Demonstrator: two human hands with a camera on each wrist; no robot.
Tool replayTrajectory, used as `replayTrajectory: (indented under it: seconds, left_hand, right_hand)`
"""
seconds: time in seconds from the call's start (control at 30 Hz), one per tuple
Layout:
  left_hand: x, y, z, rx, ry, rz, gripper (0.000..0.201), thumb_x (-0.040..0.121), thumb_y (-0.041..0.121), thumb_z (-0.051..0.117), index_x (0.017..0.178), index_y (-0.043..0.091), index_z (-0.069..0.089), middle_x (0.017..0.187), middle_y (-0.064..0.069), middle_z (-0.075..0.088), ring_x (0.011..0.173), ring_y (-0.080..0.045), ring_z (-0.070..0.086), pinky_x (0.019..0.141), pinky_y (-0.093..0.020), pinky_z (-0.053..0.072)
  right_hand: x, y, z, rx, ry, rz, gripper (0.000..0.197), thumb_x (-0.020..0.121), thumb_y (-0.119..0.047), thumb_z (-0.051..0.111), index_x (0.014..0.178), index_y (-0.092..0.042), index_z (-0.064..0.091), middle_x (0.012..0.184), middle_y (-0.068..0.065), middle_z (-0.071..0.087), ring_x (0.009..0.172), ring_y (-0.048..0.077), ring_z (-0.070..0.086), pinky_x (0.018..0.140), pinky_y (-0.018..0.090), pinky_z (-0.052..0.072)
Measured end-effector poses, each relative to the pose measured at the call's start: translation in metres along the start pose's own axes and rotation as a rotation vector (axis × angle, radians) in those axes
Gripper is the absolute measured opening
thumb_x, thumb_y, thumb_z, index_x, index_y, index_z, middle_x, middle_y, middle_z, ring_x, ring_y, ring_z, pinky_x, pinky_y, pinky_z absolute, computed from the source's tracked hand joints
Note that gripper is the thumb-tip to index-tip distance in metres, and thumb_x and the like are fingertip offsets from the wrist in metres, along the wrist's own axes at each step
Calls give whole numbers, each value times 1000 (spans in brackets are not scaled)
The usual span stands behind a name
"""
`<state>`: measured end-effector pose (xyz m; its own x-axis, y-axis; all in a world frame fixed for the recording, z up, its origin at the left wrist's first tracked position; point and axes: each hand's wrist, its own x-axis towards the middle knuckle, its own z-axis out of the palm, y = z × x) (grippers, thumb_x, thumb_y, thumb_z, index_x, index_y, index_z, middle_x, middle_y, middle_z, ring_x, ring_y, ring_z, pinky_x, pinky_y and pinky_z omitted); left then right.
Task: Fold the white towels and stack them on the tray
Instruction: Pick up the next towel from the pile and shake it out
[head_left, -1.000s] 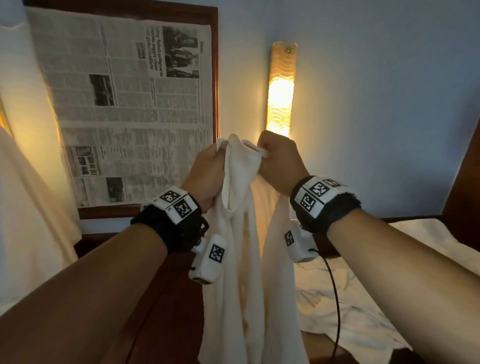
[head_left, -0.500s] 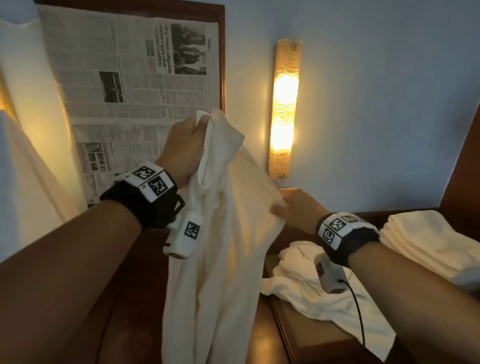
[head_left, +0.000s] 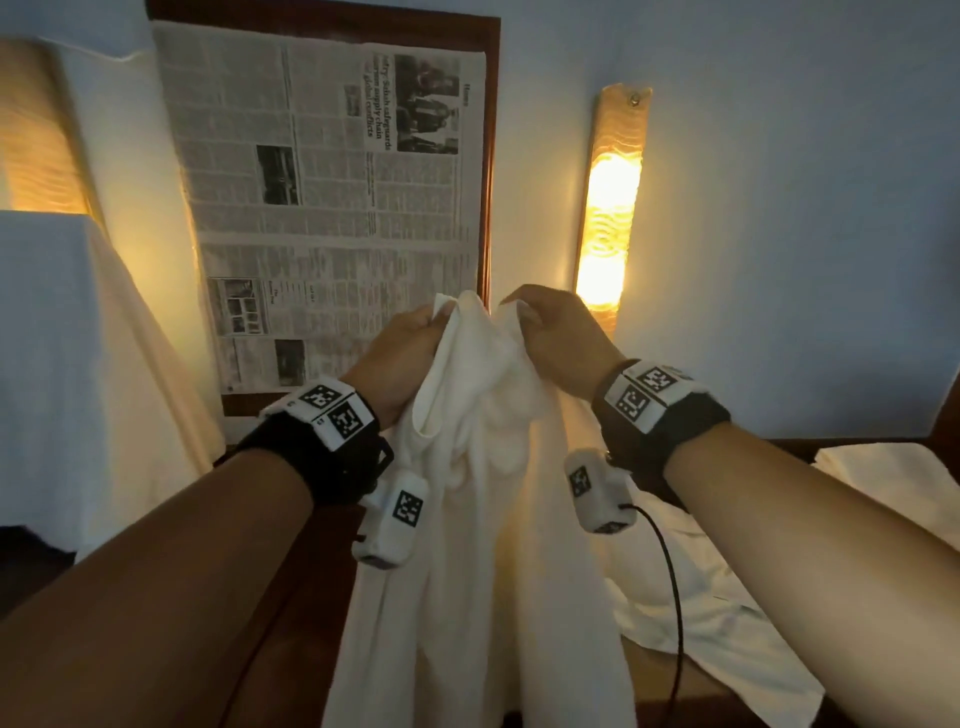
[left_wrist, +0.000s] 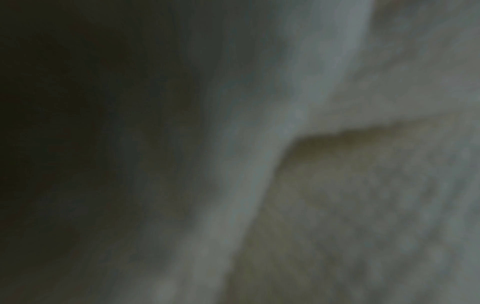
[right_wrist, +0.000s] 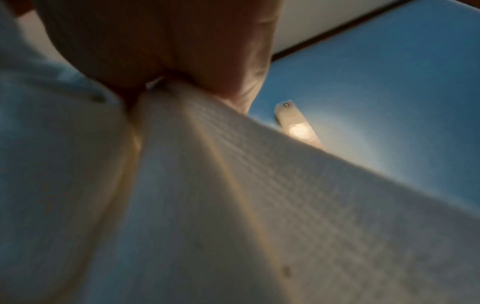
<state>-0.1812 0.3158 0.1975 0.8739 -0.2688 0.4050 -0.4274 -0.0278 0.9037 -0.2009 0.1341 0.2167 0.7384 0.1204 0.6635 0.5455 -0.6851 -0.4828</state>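
- My right hand (head_left: 558, 340), which was low on the towel's side half a second ago, is now up beside my left hand (head_left: 400, 358).
- Both hands' fingers pinch the top edge of the white towel (head_left: 467, 519), the two close together at chest height.
- The towel hangs bunched and creased in long vertical folds, off the surface.
- Behind it an unfolded towel (head_left: 727, 623) sprawls on the wooden surface (head_left: 675, 691); folded towels (head_left: 893, 467) lie far right.
- On the wall beyond, a framed newspaper (head_left: 332, 208) and lit wall lamp (head_left: 613, 208).

Two hands (head_left: 400, 358) (head_left: 558, 345), one held towel (head_left: 478, 545), one lit wall lamp (head_left: 610, 208), one newspaper (head_left: 332, 208)
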Motion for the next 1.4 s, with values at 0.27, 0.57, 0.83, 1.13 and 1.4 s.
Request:
replayTrajectory:
  seconds: [0.27,0.57,0.83,1.13,1.4]
  left_hand:
    - [2,10,19,-43,70,39,31,99,37,55,91,9,68,88,-13,63,84,-25,60,88,-52,53]
    - [2,27,-2,-57,128,44,29,100,39,57,91,17,72,89,-4,72,86,-21,67,85,-43,55]
    - [-16,12,8,-130,38,6,27,92,35,61,69,26,72,81,-5,65,87,-26,59,86,-46,47]
    - [-38,20,11,-54,8,33,25,107,30,43,93,22,62,91,0,66,84,-16,63,81,-36,53]
    - [-47,28,0,-11,-20,41,28,103,37,53,92,17,70,90,-4,71,88,-21,67,89,-42,52]
  right_hand:
    - [-24,-3,-20,-75,-49,55,30,96,-19,59,69,-7,60,60,-3,53,49,-3,49,55,10,39]
    - [-106,92,-31,-344,-361,471,29,97,-34,57,84,-10,66,84,8,66,80,27,67,70,33,54]
    - [-58,26,-35,-272,-47,65,17,98,-7,51,101,-8,68,94,-2,65,80,10,57,78,24,41]
    - [-28,-51,-29,-245,66,-46,17,90,-23,68,92,-6,72,89,6,71,78,19,61,80,30,50]
    - [-40,-53,-27,-276,57,67,33,89,-30,69,67,-7,62,62,4,58,56,14,50,60,28,40]
